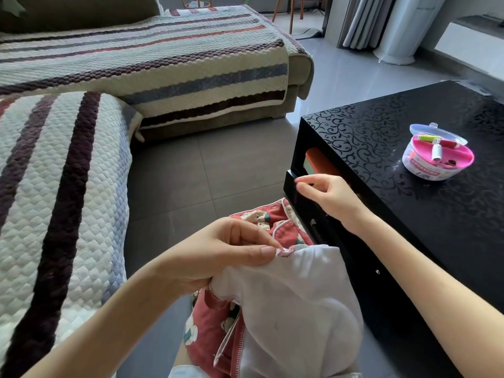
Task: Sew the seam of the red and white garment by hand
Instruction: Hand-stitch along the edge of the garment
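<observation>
**Red-and-white garment (286,298) pinched at the seam beside the black table (381,126)**

The garment is bunched low, just beside the table's near corner and below its top. White lining is turned outward; red printed cloth shows under and behind it. The seam edge (285,252) is pinched between the thumb and forefinger of the left hand (218,252), with the other fingers curled under the fold.

The right hand (330,196) is raised in front of the table's near side face, above the garment and apart from it. Thumb and forefinger tips are pressed together and the other fingers are curled. No needle or thread can be made out between them, so whether anything is gripped cannot be told. From the pose, a stitch being drawn through is judged likely.

A round sewing box (421,171) with a pink tray and spools is seen open on the table top, well away from the near corner. A striped quilted sofa cover (81,186) lies across the floor from the table.

Risks, as judged:
- The seam could be puckered, or the thread snapped, if the pull is carried too far from the cloth.
- The folded edge could spring open if the left pinch is eased, and stitches would wander off line.
- Bunched layers beneath could be caught by the needle and sewn together.
- The left fingertips, set right at the seam, could be pricked on the next pass.
- A long thread could be knotted or snagged on the table's corner.
</observation>
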`<state>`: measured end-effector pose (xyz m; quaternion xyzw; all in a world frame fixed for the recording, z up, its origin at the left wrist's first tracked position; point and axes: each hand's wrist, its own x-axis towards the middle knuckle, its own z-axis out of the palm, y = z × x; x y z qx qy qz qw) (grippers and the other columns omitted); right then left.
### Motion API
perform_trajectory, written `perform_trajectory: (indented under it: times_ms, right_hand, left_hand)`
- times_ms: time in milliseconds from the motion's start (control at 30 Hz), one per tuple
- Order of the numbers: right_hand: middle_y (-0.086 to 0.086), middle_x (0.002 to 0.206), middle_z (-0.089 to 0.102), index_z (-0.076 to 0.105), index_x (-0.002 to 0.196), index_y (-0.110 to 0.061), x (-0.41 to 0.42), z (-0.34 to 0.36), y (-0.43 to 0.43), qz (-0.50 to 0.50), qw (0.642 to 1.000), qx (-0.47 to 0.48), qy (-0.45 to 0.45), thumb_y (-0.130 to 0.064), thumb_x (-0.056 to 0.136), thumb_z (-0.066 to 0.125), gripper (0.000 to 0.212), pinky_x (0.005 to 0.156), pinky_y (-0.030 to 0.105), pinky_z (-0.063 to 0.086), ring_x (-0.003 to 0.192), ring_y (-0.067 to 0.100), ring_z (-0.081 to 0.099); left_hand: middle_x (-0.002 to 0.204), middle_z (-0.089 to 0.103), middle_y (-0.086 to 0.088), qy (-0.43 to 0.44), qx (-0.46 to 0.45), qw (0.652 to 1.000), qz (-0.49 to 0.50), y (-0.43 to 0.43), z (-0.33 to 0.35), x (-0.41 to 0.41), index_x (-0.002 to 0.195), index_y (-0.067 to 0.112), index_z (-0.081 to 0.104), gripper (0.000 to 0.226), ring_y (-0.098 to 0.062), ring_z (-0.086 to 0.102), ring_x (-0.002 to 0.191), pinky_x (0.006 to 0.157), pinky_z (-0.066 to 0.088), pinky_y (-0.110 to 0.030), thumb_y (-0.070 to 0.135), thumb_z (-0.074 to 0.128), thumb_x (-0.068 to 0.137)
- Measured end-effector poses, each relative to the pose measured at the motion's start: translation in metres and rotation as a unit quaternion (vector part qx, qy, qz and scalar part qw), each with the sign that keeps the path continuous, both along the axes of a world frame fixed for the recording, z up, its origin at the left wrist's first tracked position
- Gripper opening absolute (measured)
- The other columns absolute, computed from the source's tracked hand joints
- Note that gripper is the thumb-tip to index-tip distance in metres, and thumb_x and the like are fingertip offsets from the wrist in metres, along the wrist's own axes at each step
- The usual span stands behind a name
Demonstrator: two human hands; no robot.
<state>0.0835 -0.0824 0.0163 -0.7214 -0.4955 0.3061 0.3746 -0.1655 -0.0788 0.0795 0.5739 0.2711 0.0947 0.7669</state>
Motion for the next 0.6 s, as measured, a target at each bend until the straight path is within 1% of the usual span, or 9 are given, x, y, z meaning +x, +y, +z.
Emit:
perform_trajectory:
  times_ms: [33, 67, 133, 200, 267, 333, 400, 500, 600]
  right_hand:
    - [-0.018, 0.058, 0.058, 0.071, 0.106, -0.01, -0.014, 0.019, -0.013, 0.079, 0.993, 0.003, 0.092, -0.028, 0.092, 0.063, 0.024, 0.055, 0.011, 0.039, 0.059, 0.001, 0.058]
    - [-0.017, 0.05, 0.051, 0.072, 0.102, -0.009, -0.024, 0.034, -0.024, 0.156, 0.977, -0.009, 0.147, -0.031, 0.092, 0.062, 0.026, 0.05, 0.01, 0.034, 0.05, 0.0, 0.05]
    - [-0.012, 0.058, 0.059, 0.074, 0.095, -0.012, -0.036, 0.053, -0.04, 0.268, 0.945, -0.042, 0.181, -0.038, 0.088, 0.064, 0.029, 0.056, 0.011, 0.037, 0.058, -0.001, 0.051]
    - [0.003, 0.076, 0.065, 0.075, 0.089, -0.01, -0.04, 0.057, -0.045, 0.321, 0.929, -0.058, 0.178, -0.041, 0.082, 0.069, 0.033, 0.069, 0.023, 0.041, 0.075, 0.01, 0.056]
    - [0.01, 0.08, 0.063, 0.074, 0.081, -0.011, -0.041, 0.056, -0.046, 0.32, 0.928, -0.06, 0.18, -0.037, 0.081, 0.069, 0.027, 0.072, 0.026, 0.041, 0.078, 0.013, 0.055]
    - [0.011, 0.077, 0.062, 0.072, 0.074, -0.013, -0.041, 0.054, -0.046, 0.303, 0.929, -0.048, 0.204, -0.026, 0.083, 0.069, 0.016, 0.068, 0.021, 0.041, 0.074, 0.013, 0.055]
    - [0.012, 0.074, 0.059, 0.068, 0.072, -0.01, -0.04, 0.054, -0.045, 0.299, 0.929, -0.036, 0.215, -0.021, 0.084, 0.066, 0.016, 0.062, 0.018, 0.039, 0.07, 0.016, 0.051]
    - [-0.008, 0.063, 0.06, 0.062, 0.069, -0.01, -0.042, 0.06, -0.04, 0.285, 0.936, -0.012, 0.206, -0.012, 0.089, 0.062, 0.02, 0.056, 0.009, 0.038, 0.058, 0.0, 0.051]
    - [-0.014, 0.052, 0.053, 0.062, 0.072, -0.011, -0.038, 0.06, -0.03, 0.21, 0.966, 0.027, 0.148, -0.006, 0.092, 0.057, 0.021, 0.051, 0.008, 0.034, 0.049, -0.003, 0.044]
  left_hand:
    - [0.07, 0.07, 0.004, -0.002, -0.002, 1.0, -0.001, 0.001, 0.0, 0.0, 0.075, 0.016, 0.078, 0.016, -0.001, 0.064, 0.064, 0.061, 0.049, -0.01, 0.006, 0.065, 0.076]
    - [0.07, 0.07, 0.004, -0.003, -0.003, 1.0, -0.001, 0.001, 0.0, 0.001, 0.075, 0.015, 0.078, 0.016, -0.001, 0.064, 0.064, 0.061, 0.049, -0.01, 0.006, 0.064, 0.076]
    - [0.07, 0.07, 0.004, -0.004, -0.002, 1.0, -0.002, 0.002, 0.0, 0.001, 0.075, 0.014, 0.078, 0.015, -0.001, 0.063, 0.063, 0.06, 0.048, -0.01, 0.006, 0.064, 0.076]
    - [0.07, 0.069, 0.004, -0.004, 0.007, 1.0, -0.004, 0.003, 0.0, 0.002, 0.076, 0.015, 0.078, 0.016, 0.0, 0.062, 0.063, 0.059, 0.047, -0.01, 0.007, 0.064, 0.076]
    - [0.07, 0.069, 0.005, -0.006, 0.013, 1.0, -0.006, 0.003, 0.0, 0.003, 0.077, 0.016, 0.078, 0.016, 0.0, 0.061, 0.063, 0.059, 0.046, -0.01, 0.007, 0.064, 0.077]
    - [0.072, 0.069, 0.005, -0.008, 0.016, 1.0, -0.005, 0.003, 0.0, 0.003, 0.078, 0.014, 0.078, 0.016, 0.0, 0.061, 0.065, 0.061, 0.046, -0.01, 0.007, 0.064, 0.077]
    - [0.073, 0.069, 0.004, -0.009, 0.013, 1.0, -0.008, 0.003, -0.001, 0.002, 0.078, 0.013, 0.078, 0.015, -0.001, 0.062, 0.065, 0.061, 0.047, -0.01, 0.007, 0.064, 0.077]
    - [0.072, 0.069, 0.002, -0.007, 0.001, 1.0, -0.011, 0.004, -0.001, 0.001, 0.078, 0.012, 0.077, 0.014, -0.002, 0.063, 0.064, 0.06, 0.048, -0.012, 0.007, 0.064, 0.077]
    - [0.073, 0.07, 0.004, -0.012, -0.007, 0.999, -0.03, 0.003, 0.0, 0.001, 0.077, 0.014, 0.077, 0.012, -0.001, 0.064, 0.066, 0.061, 0.049, -0.011, 0.008, 0.067, 0.078]
